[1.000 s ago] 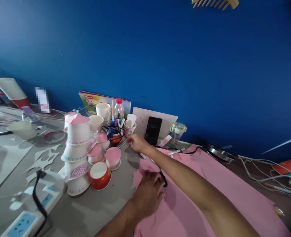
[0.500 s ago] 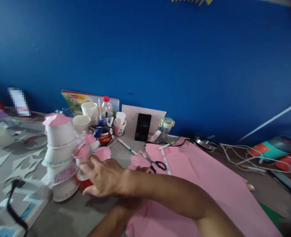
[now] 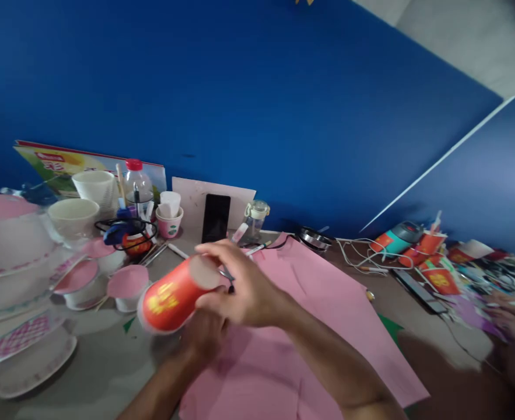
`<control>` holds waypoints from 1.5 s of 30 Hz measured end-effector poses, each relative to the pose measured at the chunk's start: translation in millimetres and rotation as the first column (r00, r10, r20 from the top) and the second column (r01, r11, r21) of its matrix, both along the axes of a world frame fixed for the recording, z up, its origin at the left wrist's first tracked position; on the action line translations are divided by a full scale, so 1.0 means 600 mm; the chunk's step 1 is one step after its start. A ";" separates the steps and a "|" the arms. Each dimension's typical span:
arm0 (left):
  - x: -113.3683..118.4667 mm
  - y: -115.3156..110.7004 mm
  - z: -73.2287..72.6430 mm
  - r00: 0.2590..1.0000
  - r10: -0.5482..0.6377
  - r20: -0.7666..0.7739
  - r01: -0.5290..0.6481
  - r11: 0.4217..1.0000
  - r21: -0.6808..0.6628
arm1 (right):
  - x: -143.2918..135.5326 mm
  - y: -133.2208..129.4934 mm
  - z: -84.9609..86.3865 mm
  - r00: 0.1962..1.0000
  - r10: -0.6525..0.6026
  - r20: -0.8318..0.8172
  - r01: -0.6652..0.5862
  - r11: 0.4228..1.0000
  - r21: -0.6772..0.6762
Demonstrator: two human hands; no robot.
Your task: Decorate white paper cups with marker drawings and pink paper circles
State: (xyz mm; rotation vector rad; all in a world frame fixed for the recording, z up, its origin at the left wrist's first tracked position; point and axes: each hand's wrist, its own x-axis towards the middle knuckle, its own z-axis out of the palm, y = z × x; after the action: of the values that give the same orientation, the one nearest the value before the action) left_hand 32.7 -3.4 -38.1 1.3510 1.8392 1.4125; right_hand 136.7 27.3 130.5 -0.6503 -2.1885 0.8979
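My right hand (image 3: 251,286) grips a red paper cup (image 3: 167,300) with yellow characters, thumb and fingers around its base end. The cup is tipped on its side, base toward the right and pale rim toward the lower left. Close below the cup is my left hand (image 3: 205,335), its fingers mostly hidden, so its grip cannot be told. To the left stand small white cups with pink tops, one of them a pink-topped cup (image 3: 128,286). A tall stack of decorated white paper cups (image 3: 14,291) rises at the left edge. Scissors (image 3: 226,275) show partly behind my right hand.
Large pink paper sheets (image 3: 327,315) cover the table's middle. Along the back stand white cups (image 3: 95,189), a red-capped bottle (image 3: 137,186), a black phone (image 3: 216,216) and a glass jar (image 3: 256,219). White cables (image 3: 353,256) and a teal-and-orange object (image 3: 397,236) lie at right.
My right hand has taken hold of the red cup, lifted it off the table and tipped it, bringing it close to my left hand. The view has swung right.
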 end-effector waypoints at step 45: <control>-0.016 0.006 0.018 0.950 -0.121 0.287 0.079 0.985 0.156 | 0.068 0.053 -0.178 0.537 -0.401 0.742 0.320 0.911 0.261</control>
State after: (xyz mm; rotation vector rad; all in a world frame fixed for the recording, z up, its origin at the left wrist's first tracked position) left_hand 23.0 0.1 -27.4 1.2029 1.4807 1.6197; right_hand 177.7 59.1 23.9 -1.6372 -2.6382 0.2634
